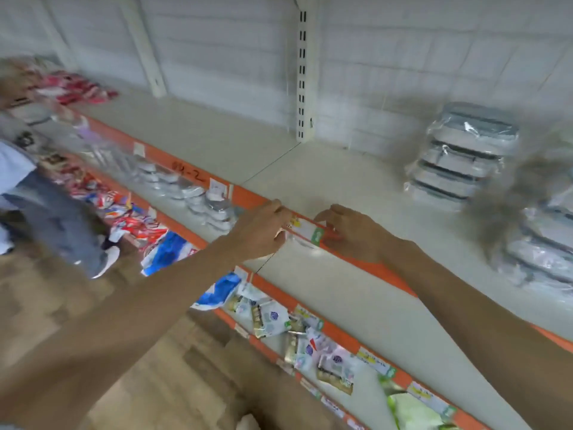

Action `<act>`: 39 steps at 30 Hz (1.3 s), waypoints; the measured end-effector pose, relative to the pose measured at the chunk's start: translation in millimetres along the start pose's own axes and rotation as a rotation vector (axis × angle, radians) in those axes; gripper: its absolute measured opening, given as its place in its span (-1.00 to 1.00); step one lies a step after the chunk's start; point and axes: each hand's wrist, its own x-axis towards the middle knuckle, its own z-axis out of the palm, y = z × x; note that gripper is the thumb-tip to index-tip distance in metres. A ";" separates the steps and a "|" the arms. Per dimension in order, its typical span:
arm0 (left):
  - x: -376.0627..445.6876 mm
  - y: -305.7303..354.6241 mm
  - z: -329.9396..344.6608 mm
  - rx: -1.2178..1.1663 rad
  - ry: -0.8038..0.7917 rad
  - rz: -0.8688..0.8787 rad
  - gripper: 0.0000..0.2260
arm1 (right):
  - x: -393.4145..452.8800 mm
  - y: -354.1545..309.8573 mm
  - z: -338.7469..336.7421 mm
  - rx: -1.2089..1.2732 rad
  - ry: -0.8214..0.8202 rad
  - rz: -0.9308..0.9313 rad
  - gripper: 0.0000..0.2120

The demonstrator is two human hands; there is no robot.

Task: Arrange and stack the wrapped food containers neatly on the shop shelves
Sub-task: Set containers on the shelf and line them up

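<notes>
Orange shelf edge (248, 197): left hand (263, 231), right hand (350, 234) (each grip) pinch price label (305, 229).

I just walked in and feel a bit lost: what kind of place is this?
Most likely a small shop or supermarket aisle. Long shelves with an orange front edge carry a price label that both hands are handling, a stack of wrapped food containers stands on the shelf, and packaged snacks fill the shelf below.

left arm (124, 305): bare from wrist up, no sleeve in view | right arm (483, 311): bare likewise | left hand (263, 231), right hand (350, 234): ungloved, no rings or watch visible
</notes>
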 end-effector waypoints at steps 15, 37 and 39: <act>-93.5 -155.0 37.2 -0.143 -0.226 -0.206 -0.71 | 90.9 -95.2 91.0 0.133 -0.290 0.213 -0.55; -62.2 -177.4 190.8 -0.331 -0.358 -0.076 -0.69 | 137.5 -69.2 246.2 0.311 -0.179 0.574 -0.35; -41.2 -175.7 214.4 -0.336 -0.298 -0.042 -0.71 | 150.7 -43.8 264.8 0.309 -0.066 0.611 -0.34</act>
